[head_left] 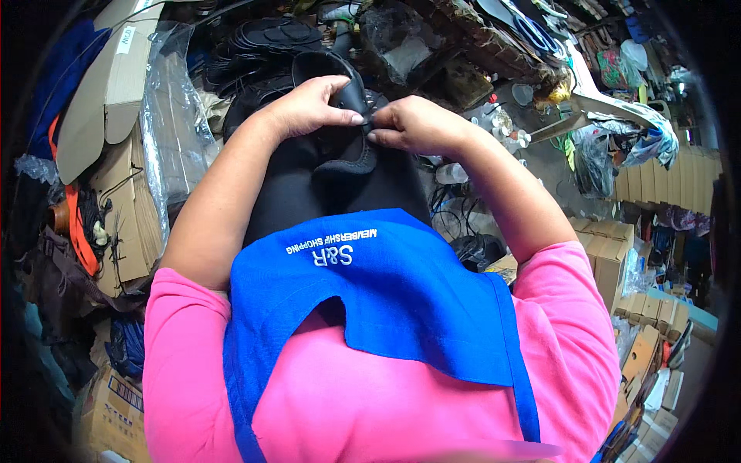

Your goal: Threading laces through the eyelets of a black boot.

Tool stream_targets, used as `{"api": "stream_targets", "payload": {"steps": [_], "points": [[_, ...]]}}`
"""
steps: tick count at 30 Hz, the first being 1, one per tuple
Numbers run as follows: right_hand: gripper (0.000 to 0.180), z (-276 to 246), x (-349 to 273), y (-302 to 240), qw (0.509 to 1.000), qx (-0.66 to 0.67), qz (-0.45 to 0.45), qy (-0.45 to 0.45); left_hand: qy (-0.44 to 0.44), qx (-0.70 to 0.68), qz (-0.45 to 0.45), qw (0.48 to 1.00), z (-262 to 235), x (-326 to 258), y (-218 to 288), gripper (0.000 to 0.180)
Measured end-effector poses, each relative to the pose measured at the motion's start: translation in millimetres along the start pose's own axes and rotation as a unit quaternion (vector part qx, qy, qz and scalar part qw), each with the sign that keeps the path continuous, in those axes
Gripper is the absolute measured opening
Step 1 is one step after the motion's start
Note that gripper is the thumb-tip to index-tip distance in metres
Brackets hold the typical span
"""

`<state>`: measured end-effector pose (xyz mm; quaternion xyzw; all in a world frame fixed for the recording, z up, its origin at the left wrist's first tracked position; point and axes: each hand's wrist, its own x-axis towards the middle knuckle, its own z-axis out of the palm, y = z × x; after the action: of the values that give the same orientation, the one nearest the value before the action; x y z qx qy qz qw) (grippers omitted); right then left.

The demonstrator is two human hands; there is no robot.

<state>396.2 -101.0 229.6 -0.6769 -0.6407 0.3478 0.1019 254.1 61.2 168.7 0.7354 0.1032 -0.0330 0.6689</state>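
Observation:
Above my lap, both hands are on a black, curved leather-like piece (351, 160), which looks like a shoe upper with stitching along its lower edge. My left hand (312, 108) grips its raised band between thumb and fingers. Against the right edge of that band, my right hand (413, 127) has its thumb and forefinger pinched together. Whatever lies between those fingertips is too small to make out. A blue apron (386, 285) covers my front down to my dark-clad thighs.
Beyond my hands lies a pile of flat black pieces (266, 46). Cardboard sheets (116, 77) and clear plastic wrap (170, 116) stand at the left. Small bottles (494, 123) are to the right, with cardboard boxes (606, 255) farther right. A carton (116, 413) sits at the lower left.

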Motion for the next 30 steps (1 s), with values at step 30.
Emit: {"api": "stream_targets", "payload": {"steps": [30], "points": [[0.031,11.5,-27.5,9.4,0.986,-0.031,-0.056,0.152,-0.043,-0.018,0.018,0.999,-15.2,-8.4,-3.9,0.028]]}}
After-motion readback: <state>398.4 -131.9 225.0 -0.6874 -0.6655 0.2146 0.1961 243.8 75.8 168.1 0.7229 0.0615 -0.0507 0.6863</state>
